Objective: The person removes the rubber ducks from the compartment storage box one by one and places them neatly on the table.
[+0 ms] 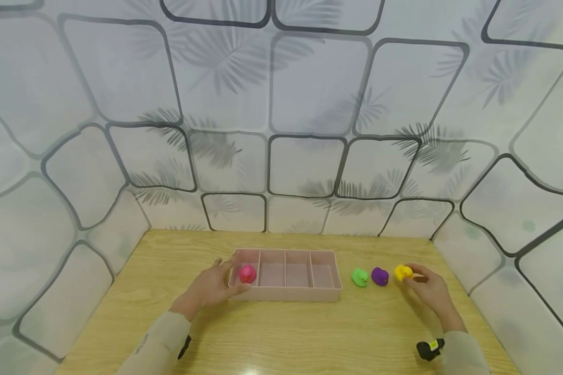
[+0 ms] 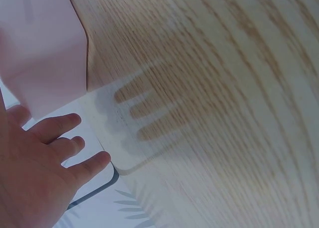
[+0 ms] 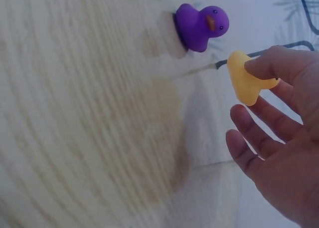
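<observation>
A pink divided storage box (image 1: pixel 287 294) stands on the table, with a pink rubber duck (image 1: pixel 247 274) in its leftmost compartment. My left hand (image 1: pixel 212 285) holds the box at its left end, thumb by the front wall and a finger at the back corner; the other fingers spread out beside it in the left wrist view. To the right, my right hand (image 1: pixel 430 289) pinches a yellow rubber duck (image 3: pixel 241 81) between thumb and fingers, just above the table. Left of that duck sit a purple rubber duck (image 1: pixel 380 276) and a green rubber duck (image 1: pixel 360 277).
The wooden table (image 1: pixel 281 338) meets a patterned backdrop (image 1: pixel 305 166) at the back and on both sides. Inside the box, dividers (image 1: pixel 285 271) part the compartments. A dark wrist device (image 1: pixel 430 349) sits at the right sleeve.
</observation>
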The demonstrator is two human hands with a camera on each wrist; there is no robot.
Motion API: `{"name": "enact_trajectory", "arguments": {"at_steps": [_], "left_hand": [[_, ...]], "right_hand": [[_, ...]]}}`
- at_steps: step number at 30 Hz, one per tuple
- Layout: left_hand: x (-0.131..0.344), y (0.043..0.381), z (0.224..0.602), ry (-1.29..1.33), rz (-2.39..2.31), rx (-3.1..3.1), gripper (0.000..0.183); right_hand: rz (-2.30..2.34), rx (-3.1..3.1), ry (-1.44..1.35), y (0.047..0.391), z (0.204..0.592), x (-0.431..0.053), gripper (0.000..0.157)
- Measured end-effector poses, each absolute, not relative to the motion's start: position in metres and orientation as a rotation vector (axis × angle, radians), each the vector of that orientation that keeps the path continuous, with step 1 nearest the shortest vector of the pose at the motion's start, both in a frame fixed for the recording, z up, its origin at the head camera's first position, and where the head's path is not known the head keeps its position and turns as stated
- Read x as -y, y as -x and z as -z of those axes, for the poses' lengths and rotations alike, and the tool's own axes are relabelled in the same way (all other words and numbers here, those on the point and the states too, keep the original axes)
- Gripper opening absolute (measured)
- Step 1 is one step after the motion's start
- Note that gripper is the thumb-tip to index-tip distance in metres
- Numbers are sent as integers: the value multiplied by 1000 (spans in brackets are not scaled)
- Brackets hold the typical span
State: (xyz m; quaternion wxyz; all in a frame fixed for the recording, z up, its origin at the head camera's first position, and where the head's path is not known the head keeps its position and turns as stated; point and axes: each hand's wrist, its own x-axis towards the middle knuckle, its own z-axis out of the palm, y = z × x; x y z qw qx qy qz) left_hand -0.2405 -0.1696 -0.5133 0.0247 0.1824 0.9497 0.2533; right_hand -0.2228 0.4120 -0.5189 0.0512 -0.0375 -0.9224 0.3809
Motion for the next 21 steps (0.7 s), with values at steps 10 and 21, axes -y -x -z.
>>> {"name": "enact_trajectory", "arguments": {"at_steps": [10, 21], "left_hand": [[170, 241, 514, -566, -771, -2945, 102], [169, 240, 514, -578, -772, -2955, 103]], "right_hand": [[-1131, 2878, 150, 223, 526, -416, 52], [-1087, 2910, 155, 228, 537, -419, 54]]}}
